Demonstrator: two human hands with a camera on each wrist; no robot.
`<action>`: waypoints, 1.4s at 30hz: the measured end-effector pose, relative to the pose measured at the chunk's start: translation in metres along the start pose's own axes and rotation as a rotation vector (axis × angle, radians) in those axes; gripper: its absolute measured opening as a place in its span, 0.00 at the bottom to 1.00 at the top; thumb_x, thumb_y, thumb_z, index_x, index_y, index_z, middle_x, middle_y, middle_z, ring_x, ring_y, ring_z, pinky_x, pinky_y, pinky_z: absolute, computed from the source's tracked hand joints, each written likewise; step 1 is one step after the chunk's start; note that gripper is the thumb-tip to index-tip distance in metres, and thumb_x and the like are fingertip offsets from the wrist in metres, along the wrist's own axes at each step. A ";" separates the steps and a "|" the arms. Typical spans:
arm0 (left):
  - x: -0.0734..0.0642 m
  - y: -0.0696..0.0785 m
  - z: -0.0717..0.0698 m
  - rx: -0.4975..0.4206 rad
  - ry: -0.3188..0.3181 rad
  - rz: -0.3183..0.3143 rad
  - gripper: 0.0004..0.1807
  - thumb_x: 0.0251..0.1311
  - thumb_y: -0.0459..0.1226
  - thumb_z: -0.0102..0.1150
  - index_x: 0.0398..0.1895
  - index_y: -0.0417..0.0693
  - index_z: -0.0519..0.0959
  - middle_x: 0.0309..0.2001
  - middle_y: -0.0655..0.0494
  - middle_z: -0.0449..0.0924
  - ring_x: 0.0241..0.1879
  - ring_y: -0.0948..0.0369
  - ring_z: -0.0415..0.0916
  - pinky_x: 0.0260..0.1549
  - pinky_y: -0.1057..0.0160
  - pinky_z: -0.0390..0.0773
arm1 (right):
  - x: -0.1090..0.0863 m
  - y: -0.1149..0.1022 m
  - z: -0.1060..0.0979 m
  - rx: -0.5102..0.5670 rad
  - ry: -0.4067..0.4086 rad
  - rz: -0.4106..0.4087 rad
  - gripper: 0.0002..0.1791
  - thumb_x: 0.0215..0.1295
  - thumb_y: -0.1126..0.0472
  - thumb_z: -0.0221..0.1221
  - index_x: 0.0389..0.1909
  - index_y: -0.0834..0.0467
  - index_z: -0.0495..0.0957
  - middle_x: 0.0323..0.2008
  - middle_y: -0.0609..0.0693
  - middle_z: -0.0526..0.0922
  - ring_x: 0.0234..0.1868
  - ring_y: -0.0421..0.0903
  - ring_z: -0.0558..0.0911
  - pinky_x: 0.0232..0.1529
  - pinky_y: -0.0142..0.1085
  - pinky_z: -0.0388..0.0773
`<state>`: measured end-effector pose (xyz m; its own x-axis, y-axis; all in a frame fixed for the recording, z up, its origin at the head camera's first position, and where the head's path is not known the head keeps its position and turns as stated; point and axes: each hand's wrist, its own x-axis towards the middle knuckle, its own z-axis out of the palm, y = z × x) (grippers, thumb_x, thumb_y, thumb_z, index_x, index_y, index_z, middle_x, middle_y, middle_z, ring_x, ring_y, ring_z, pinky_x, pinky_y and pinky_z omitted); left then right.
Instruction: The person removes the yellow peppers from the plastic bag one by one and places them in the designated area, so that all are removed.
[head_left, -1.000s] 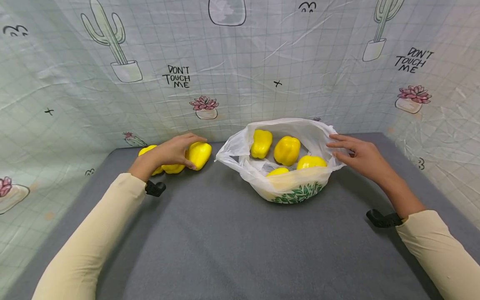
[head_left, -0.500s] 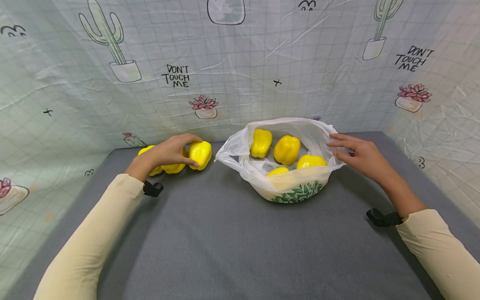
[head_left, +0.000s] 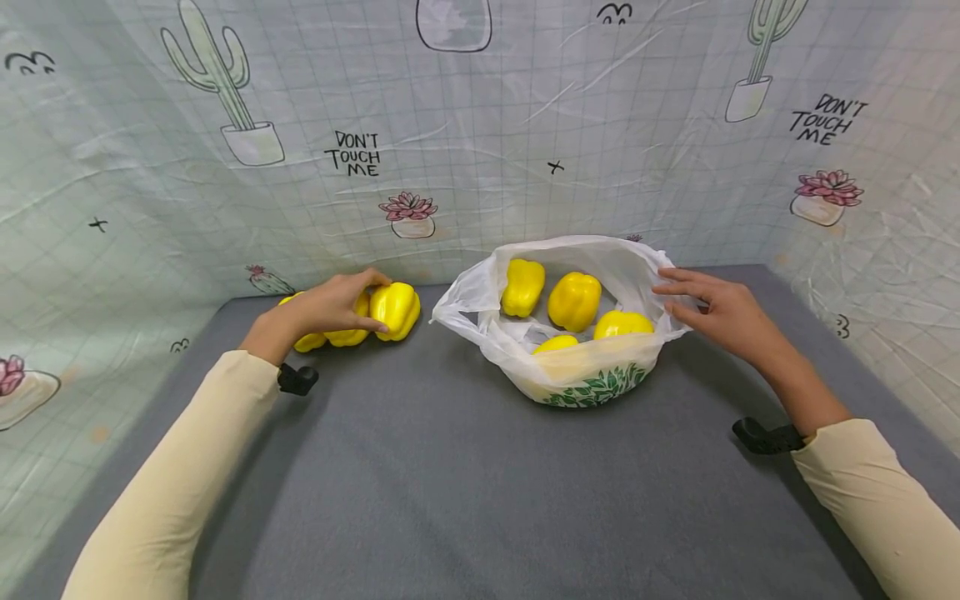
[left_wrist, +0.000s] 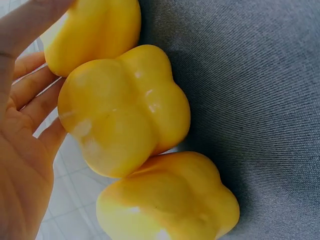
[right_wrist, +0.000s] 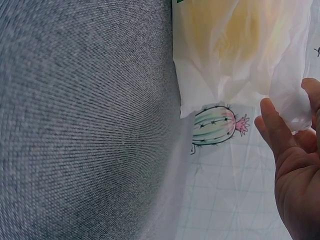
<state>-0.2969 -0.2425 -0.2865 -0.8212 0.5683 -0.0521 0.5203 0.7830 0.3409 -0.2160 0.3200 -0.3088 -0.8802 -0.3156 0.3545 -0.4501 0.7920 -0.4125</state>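
Sleeves, 2, cream: left sleeve and right sleeve, behind their hands. Black wrist devices, 2: left device and right device, 1 just below each hand.

Grey cloth surface: spread below and between both hands.

Right hand: 1, fingers nearly straight, fingertips touching the bag's rim on its right side.

White plastic bag: 1, mouth open, green leaf print on the near wall; set between the hands, directly left of the right hand and a little apart from the left.

Yellow peppers in the bag, 4 visible: front pepper, partly hidden by the near wall; right pepper, nearest the right hand; centre pepper; rear left pepper, on the side towards the left hand.

Left hand: 1, gripping the end pepper with thumb on the near side and fingers behind.

Yellow peppers outside the bag, 3, in a touching row at the left hand: the end pepper; middle pepper, under the palm; outer pepper, nearest the wrist.

Backdrop: 1, pale, gridded, printed with potted plants and lettering; beyond both hands.
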 end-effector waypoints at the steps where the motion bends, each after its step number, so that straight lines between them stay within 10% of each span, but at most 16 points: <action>1: 0.000 0.000 0.000 0.000 0.002 0.010 0.38 0.59 0.49 0.73 0.66 0.43 0.68 0.63 0.41 0.75 0.57 0.47 0.74 0.58 0.44 0.73 | 0.000 0.000 0.000 0.001 -0.001 -0.001 0.18 0.71 0.62 0.63 0.61 0.55 0.82 0.69 0.52 0.75 0.32 0.37 0.73 0.26 0.32 0.67; 14: 0.003 0.007 0.001 -0.005 0.095 0.084 0.30 0.70 0.44 0.62 0.69 0.37 0.68 0.68 0.40 0.70 0.69 0.43 0.65 0.68 0.39 0.64 | 0.000 0.000 -0.001 0.004 -0.008 0.002 0.17 0.71 0.62 0.63 0.60 0.55 0.83 0.69 0.52 0.75 0.52 0.49 0.79 0.33 0.29 0.68; 31: 0.019 0.082 -0.008 -0.061 0.287 0.212 0.25 0.71 0.38 0.60 0.68 0.42 0.73 0.67 0.47 0.74 0.68 0.49 0.69 0.68 0.45 0.67 | 0.002 0.001 -0.001 0.003 -0.012 0.008 0.17 0.71 0.60 0.63 0.60 0.54 0.83 0.69 0.52 0.75 0.40 0.41 0.74 0.30 0.31 0.66; 42: 0.040 0.124 -0.008 -0.092 0.327 0.401 0.20 0.71 0.36 0.57 0.64 0.40 0.77 0.61 0.49 0.80 0.63 0.54 0.75 0.65 0.52 0.71 | 0.003 -0.001 -0.004 0.009 -0.027 0.015 0.18 0.72 0.59 0.63 0.60 0.55 0.83 0.70 0.53 0.73 0.63 0.55 0.75 0.35 0.31 0.68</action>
<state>-0.2673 -0.1242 -0.2391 -0.5995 0.6990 0.3899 0.7982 0.4861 0.3558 -0.2175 0.3206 -0.3042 -0.8906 -0.3180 0.3251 -0.4380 0.7919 -0.4255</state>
